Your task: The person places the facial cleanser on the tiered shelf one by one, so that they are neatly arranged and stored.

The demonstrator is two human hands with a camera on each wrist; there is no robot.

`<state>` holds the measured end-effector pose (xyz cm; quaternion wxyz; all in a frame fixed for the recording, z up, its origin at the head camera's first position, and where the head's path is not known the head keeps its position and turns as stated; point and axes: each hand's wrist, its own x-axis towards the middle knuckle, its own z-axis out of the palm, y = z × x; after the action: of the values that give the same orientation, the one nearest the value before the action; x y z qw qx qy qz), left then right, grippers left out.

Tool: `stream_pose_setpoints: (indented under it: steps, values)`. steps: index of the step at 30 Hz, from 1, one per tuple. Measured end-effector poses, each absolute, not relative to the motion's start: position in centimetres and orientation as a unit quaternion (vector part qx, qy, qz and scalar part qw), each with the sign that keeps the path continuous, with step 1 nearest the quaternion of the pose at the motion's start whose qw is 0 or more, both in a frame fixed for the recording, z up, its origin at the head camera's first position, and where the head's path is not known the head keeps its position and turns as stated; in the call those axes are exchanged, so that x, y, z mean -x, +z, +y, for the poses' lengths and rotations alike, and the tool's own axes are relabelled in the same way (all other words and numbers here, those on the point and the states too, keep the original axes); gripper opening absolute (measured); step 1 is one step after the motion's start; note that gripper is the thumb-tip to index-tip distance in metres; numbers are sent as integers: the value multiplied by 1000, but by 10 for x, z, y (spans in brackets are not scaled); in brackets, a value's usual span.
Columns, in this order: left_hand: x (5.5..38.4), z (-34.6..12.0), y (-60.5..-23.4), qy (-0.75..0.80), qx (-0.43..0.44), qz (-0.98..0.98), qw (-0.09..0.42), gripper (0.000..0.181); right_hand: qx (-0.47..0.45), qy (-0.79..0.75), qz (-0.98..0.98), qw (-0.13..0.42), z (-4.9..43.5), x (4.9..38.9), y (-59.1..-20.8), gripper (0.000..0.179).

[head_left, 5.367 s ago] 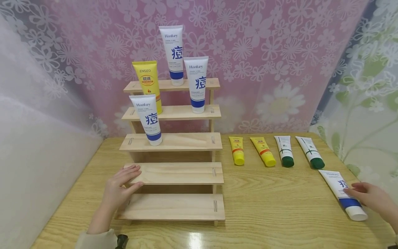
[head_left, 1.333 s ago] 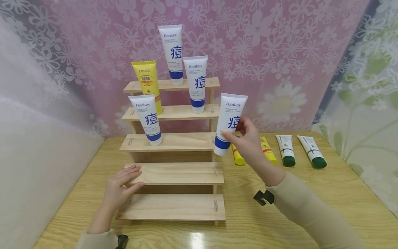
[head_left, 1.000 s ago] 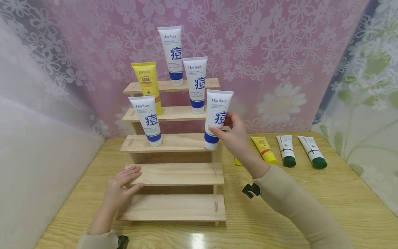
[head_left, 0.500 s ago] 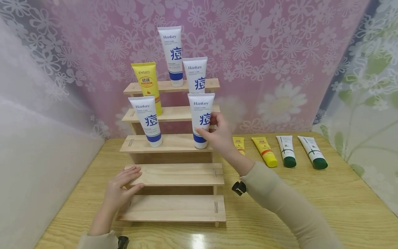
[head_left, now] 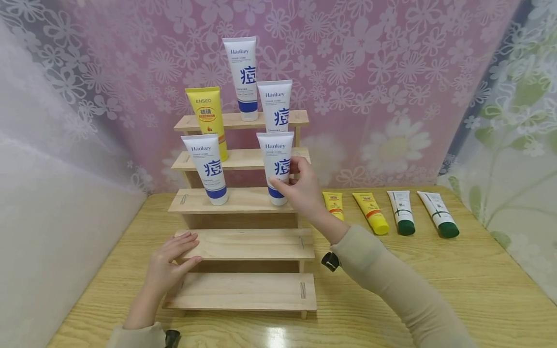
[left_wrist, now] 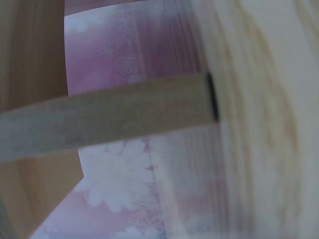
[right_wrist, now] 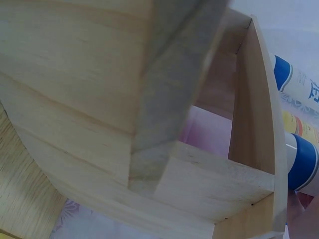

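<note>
A white squeeze tube [head_left: 278,152] with a blue band stands upright, cap down, at the right part of the middle shelf [head_left: 243,199] of a wooden stepped rack. My right hand [head_left: 300,186] pinches its lower right side, thumb in front. In the right wrist view, the tube's blue band [right_wrist: 303,164] shows beside the rack's edge. My left hand [head_left: 167,261] rests on the left end of the second-lowest shelf [head_left: 248,244], fingers on top and thumb at its front edge. The left wrist view shows only rack boards [left_wrist: 259,124] up close and the backdrop.
Left on the middle shelf stands another white tube [head_left: 205,166]. Behind are a yellow tube [head_left: 204,113], a white tube [head_left: 275,104] and, on top, another white tube [head_left: 242,72]. Yellow tubes [head_left: 370,212] and green-capped tubes [head_left: 401,210] lie on the wooden table [head_left: 391,270] at right.
My right hand has picked up the white tube from the table at far right and carried it left onto the middle shelf. My left hand has stayed in place.
</note>
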<state>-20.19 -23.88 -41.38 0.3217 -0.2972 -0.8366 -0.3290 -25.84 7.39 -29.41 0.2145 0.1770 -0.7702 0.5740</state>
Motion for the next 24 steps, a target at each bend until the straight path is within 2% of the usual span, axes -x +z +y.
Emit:
stream_pose_setpoints:
  steps: [8, 20, 24]
  values:
    - [203, -238, -413, -328, 296, -837, 324, 35, -176, 564, -777, 215, 75, 259, -295, 54]
    - [202, -238, -412, -331, 295, -836, 322, 35, -200, 589, -760, 187, 79, 258, -295, 54]
    - [201, -238, -412, -332, 296, -835, 324, 35, -194, 597, -759, 172, 80, 242, -283, 53]
